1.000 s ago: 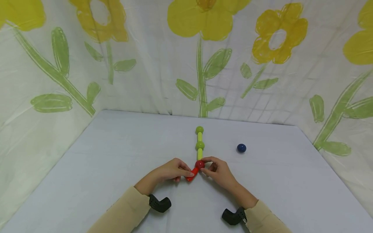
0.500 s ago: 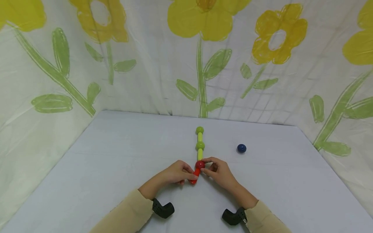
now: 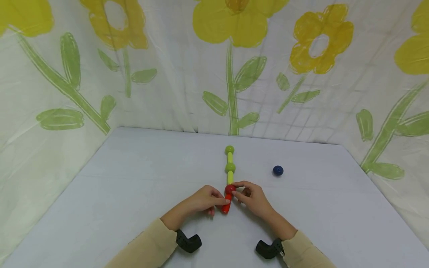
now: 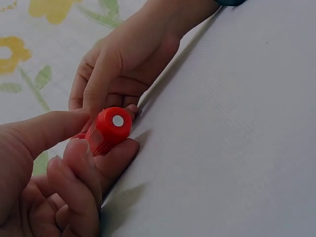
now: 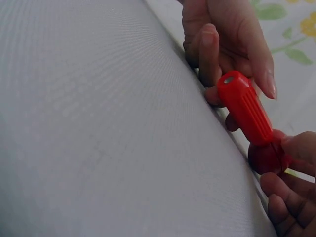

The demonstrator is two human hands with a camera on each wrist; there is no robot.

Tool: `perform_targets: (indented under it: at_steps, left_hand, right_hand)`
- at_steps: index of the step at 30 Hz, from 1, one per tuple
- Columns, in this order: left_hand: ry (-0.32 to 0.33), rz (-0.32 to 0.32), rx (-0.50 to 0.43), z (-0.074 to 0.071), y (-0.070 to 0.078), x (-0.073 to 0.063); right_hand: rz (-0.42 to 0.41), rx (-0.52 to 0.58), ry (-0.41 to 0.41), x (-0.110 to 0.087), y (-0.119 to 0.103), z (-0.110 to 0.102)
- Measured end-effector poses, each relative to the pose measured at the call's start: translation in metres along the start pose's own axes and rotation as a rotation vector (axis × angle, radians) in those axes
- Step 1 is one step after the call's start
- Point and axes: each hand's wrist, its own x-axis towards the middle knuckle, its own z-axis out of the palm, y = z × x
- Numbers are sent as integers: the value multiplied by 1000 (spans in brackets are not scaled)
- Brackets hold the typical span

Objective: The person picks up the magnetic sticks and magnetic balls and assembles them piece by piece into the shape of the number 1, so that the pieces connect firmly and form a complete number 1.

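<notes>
A line of magnetic building pieces lies on the table in the head view. Its near end is a red magnetic stick (image 3: pixel 226 207), joined to a red ball (image 3: pixel 229 189). My right hand (image 3: pixel 253 198) pinches that ball from the right, thumb and index finger on either side. With thumb and fingers about the red stick, my left hand (image 3: pixel 206 200) holds it from the left. A pale round end shows on the stick (image 4: pixel 117 121) in the left wrist view. Beyond the red ball run yellow-green sticks (image 3: pixel 230 178) and green balls (image 3: pixel 230 167), roughly straight away from me.
A dark blue ball (image 3: pixel 277 170) stands alone to the right of the line. The white table (image 3: pixel 151 160) ends at the back against a hanging cloth (image 3: pixel 177 82) printed with yellow flowers.
My left hand has moved a little right and toward me, swinging the red stick's near end rightward until it nearly lines up with the green pieces. The right hand stays on the red ball.
</notes>
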Motion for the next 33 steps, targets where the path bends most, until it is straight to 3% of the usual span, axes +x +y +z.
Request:
perform_targets:
  at_steps: [14, 33]
  left_hand:
    - [-12, 10, -121, 11, 1, 1]
    - [-21, 4, -130, 10, 5, -1]
  right_hand:
    - [-8, 23, 1, 1, 3, 1]
    - [-5, 17, -1, 0, -1, 1]
